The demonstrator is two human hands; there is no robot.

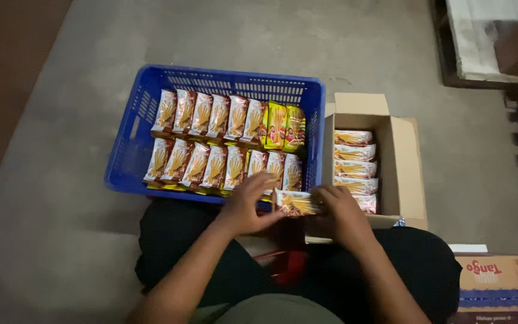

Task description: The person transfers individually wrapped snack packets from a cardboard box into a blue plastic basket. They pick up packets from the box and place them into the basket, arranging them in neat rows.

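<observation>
Hands [295, 210] on snack pack [295, 203], over packet-filled blue crate [128, 144]

The crate [128, 157] is hard blue plastic, its walls slotted and faintly shiny. The snack packets [213, 139] in it are glossy foil-like film that catches the light, as is the packet [295, 203] held between the left hand [248, 207] and right hand [340, 213]. The open box [404, 162] is plain matt brown cardboard. The floor [61, 204] looks like rough, dull grey concrete. The trousers [418, 264] are matt black cloth.
</observation>
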